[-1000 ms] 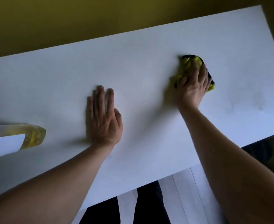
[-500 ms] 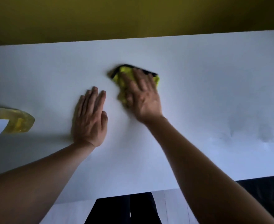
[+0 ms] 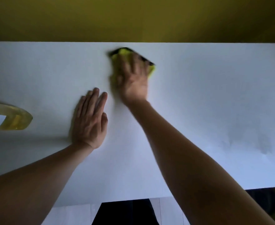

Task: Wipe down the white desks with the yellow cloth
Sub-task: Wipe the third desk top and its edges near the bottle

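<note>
The white desk (image 3: 206,95) fills most of the view. A yellow cloth (image 3: 123,53) with a dark edge lies on it near the far edge, blurred by motion. My right hand (image 3: 133,78) presses flat on the cloth with straight, spread fingers and covers most of it. To the left and nearer to me, my left hand (image 3: 89,120) rests flat on the bare desk top, fingers together, about a hand's width from the cloth.
A clear bottle of yellow liquid (image 3: 15,120) with a white label sits at the desk's left edge of view. A yellow-olive wall (image 3: 133,18) runs behind the desk. Faint damp marks (image 3: 263,143) show at the right. My dark trousers (image 3: 125,213) stand at the near edge.
My right hand swept the cloth leftward from the desk's right part, then pushed it farther away toward the wall. My left hand stayed flat on the desk.
</note>
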Demonstrator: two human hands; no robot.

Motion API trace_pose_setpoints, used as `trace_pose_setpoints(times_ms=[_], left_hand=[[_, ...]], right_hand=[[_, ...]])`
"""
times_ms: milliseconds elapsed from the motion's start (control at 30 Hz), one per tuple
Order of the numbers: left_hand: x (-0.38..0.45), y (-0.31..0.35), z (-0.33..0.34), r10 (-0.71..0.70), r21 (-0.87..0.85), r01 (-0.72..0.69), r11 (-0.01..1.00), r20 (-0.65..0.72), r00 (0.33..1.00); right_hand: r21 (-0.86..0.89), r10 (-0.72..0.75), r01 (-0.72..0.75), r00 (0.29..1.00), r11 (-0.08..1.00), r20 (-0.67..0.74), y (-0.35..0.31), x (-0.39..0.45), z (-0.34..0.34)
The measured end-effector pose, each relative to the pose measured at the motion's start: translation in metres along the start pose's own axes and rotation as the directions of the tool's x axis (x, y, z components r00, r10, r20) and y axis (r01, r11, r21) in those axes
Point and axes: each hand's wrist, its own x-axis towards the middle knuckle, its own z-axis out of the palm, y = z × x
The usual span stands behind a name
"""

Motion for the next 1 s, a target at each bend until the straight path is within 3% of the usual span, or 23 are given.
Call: trace_pose_setpoints(times_ms=[100,167,233,300,433,533,567,633,700,800,900,1000], left_hand=[[-0.001,-0.003,0.001,0.023,0.017,-0.023,1.000,0.001,1.000],[-0.001,-0.004,0.002,0.042,0.021,-0.042,0.999,-0.008,0.999],[-0.002,-0.004,0.002,0.050,0.021,-0.050,0.999,-0.010,0.999],[-0.001,-0.003,0.002,0.052,0.019,-0.051,0.998,-0.011,0.999],[0.000,-0.001,0.002,0.030,0.021,-0.030,0.999,-0.002,1.000],[0.000,0.000,0.002,0.029,0.025,-0.029,0.999,-0.011,1.000],[-0.001,0.000,0.002,0.028,0.027,-0.028,0.999,-0.012,1.000],[-0.001,0.003,0.002,0.023,0.033,-0.023,0.999,-0.018,1.000],[-0.002,0.002,0.001,0.027,0.036,-0.026,0.999,-0.012,1.000],[-0.001,0.003,0.000,0.024,0.045,-0.024,0.999,-0.003,1.000],[0.000,0.006,-0.002,0.025,0.054,-0.025,0.998,-0.009,1.000],[0.002,0.011,-0.003,-0.001,0.059,0.001,0.998,-0.008,1.000]], right_hand=[[0.052,-0.274,0.269,0.934,0.962,0.231,-0.032,0.021,0.010],[0.033,-0.278,0.278,0.930,0.960,0.241,-0.014,0.034,0.009],[0.014,-0.118,0.117,0.992,0.993,0.052,0.027,0.047,0.001],[-0.073,0.107,-0.115,0.989,0.991,-0.102,0.085,0.055,-0.018],[-0.153,0.402,-0.420,0.905,0.895,-0.138,0.188,0.060,-0.068],[-0.122,0.515,-0.533,0.844,0.837,-0.152,0.193,0.063,-0.068],[-0.141,0.502,-0.526,0.847,0.839,-0.174,0.179,0.061,-0.061],[-0.175,0.335,-0.365,0.925,0.914,-0.178,0.132,0.053,-0.042],[-0.062,0.108,-0.115,0.989,0.991,-0.104,0.072,0.032,-0.019],[0.039,-0.126,0.124,0.989,0.992,0.078,-0.005,-0.001,-0.002],[-0.006,-0.204,0.211,0.953,0.978,0.225,0.007,0.000,-0.007],[0.011,-0.043,0.042,0.995,0.999,0.090,0.063,0.003,-0.028]])
